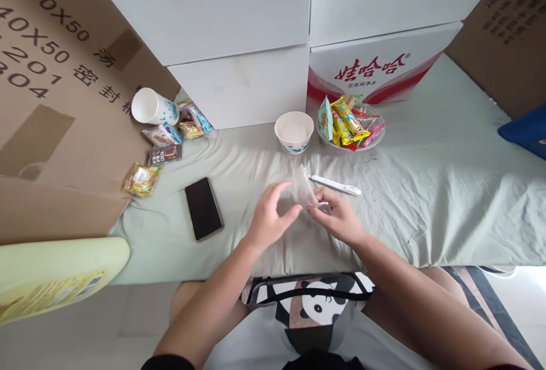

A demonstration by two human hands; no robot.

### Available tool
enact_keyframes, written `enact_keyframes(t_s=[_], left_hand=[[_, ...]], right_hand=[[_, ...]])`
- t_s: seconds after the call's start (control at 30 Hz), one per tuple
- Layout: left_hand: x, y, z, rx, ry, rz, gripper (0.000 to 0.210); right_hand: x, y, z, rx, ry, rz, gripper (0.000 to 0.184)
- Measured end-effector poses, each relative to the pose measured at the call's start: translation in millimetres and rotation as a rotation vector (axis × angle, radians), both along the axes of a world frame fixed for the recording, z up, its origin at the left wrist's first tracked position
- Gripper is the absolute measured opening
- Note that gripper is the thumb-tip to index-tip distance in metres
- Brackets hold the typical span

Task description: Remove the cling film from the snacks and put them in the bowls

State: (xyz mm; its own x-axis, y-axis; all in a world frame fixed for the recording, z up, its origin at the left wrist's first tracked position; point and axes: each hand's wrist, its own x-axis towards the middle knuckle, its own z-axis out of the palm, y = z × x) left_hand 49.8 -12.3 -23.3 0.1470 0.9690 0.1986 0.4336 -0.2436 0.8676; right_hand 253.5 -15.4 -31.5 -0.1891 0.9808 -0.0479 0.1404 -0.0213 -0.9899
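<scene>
We take a piece of clear plastic point(303, 189) as the centre of our clock; it is above the green cloth point(396, 228). Our right hand point(339, 217), at four o'clock, pinches it between thumb and fingers. Our left hand point(269, 215), at eight o'clock, has its thumb and fingers parted; we cannot tell whether their tips touch the plastic. At three o'clock, near the right hand, lies a slim white tool point(336, 185). At twelve we see a paper bowl point(294, 148), and at one, just beside it, a clear bowl point(377, 140) heaped with wrapped snacks point(350, 121). A phone point(203, 208) lies screen up at nine; around ten we see a paper cup point(164, 109) and packets point(166, 154).
</scene>
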Motion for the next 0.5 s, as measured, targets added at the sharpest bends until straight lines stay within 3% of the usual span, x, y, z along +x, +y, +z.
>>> enact_keyframes(t_s=[0.07, 0.13, 0.2, 0.3, 0.37, 0.43, 0.5], left_hand=[[15.4, -3.1, 2.2, -0.152, -0.091, -0.18, 0.049], [23.7, 0.5, 3.6, -0.279, -0.158, -0.263, 0.046], [23.4, 14.6, 8.4, -0.255, -0.132, -0.176, 0.034], [16.2, 58.7, 28.8, 0.082, 0.072, 0.171, 0.013], [17.3, 98.5, 48.4, 0.256, 0.29, 0.308, 0.008], [28.6, 138.9, 65.3, 0.282, 0.525, 0.291, 0.023], [48.6, 174.0, 74.2, 0.184, 0.776, 0.165, 0.029]], right_hand=[[2.1, -1.3, 1.1, -0.008, 0.186, 0.13, 0.032], [6.6, -0.5, 2.9, -0.094, 0.399, 0.194, 0.035], [12.7, 2.0, 5.4, -0.165, 0.56, 0.165, 0.035], [21.4, 7.0, 8.9, -0.202, 0.579, 0.036, 0.034], [24.7, 10.1, 10.3, -0.199, 0.518, -0.004, 0.03], [25.8, 12.8, 11.0, -0.181, 0.451, -0.004, 0.027], [26.5, 15.5, 11.3, -0.146, 0.368, 0.011, 0.027]])
